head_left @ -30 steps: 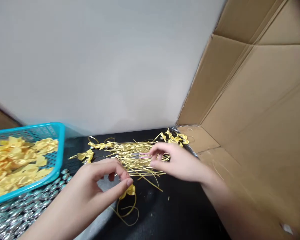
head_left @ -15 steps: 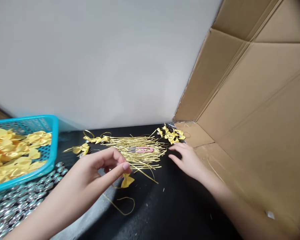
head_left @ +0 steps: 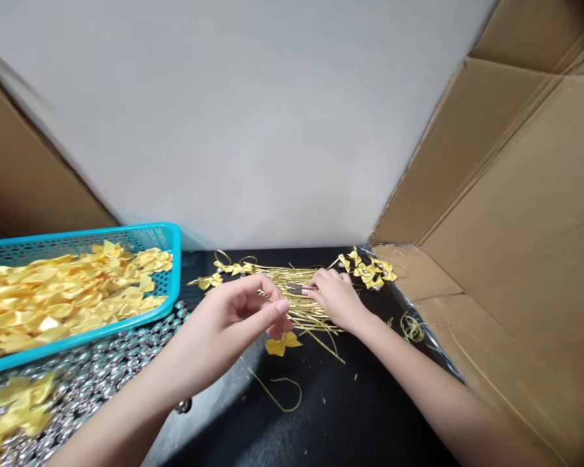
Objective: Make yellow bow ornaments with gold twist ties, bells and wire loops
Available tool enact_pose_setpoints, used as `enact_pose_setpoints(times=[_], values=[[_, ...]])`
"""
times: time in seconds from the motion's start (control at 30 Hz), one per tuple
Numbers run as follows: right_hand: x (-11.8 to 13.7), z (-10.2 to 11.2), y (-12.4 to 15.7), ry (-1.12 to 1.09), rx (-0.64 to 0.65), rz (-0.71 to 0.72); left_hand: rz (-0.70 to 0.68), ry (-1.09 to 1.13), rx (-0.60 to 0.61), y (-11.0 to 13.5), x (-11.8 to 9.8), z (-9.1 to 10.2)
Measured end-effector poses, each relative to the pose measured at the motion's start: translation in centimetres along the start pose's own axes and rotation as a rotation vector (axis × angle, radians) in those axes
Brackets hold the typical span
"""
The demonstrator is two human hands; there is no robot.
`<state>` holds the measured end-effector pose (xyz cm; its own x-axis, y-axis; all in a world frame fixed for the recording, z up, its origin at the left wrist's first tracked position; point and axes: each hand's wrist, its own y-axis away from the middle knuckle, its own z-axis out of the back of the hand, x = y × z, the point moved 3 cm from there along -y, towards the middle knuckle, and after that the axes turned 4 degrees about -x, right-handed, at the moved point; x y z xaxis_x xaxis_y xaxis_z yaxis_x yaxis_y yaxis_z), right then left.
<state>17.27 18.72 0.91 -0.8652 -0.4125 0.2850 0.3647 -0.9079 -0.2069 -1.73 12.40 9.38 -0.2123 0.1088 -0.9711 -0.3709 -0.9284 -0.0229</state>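
Thumb and fingers pinched together, my left hand holds a yellow ribbon bow, which hangs just below the fingertips. A thin gold cord trails under it onto the black tabletop. My right hand is closed over the pink handle of a pair of thread snips, whose blades point left. Its fingers hide most of the handle. The snips are over a bundle of gold cord lengths lying on the table. What my left fingers grip exactly is partly hidden.
A turquoise basket of yellow bows stands at left, with many silver beads in front. Loose bows lie on the beads. Bows with beads and finished-looking bows flank the cords. Cardboard walls rise at right.
My right hand has moved left from the bare tabletop onto the snips and closed over their handle. My left hand still pinches the bow. The view has shifted left, showing more of the basket.
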Motion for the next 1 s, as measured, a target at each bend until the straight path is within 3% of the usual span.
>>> enact_pose_setpoints(times=[0.2, 0.4, 0.73, 1.0], values=[[-0.6, 2.3, 0.6, -0.156, -0.061, -0.086, -0.016, -0.153, -0.077, -0.2, 0.1, 0.4], [1.2, 5.5, 3.7, -0.395, 0.007, 0.026, -0.049, -0.395, -0.13, -0.7, 0.3, 0.5], [3.0, 3.8, 4.7, -0.285, 0.072, 0.095, 0.012, -0.413, -0.019, -1.4, 2.7, -0.1], [3.4, 3.2, 4.3, -0.268, 0.083, 0.117, 0.027, -0.399, -0.009, -1.5, 3.0, -0.2]])
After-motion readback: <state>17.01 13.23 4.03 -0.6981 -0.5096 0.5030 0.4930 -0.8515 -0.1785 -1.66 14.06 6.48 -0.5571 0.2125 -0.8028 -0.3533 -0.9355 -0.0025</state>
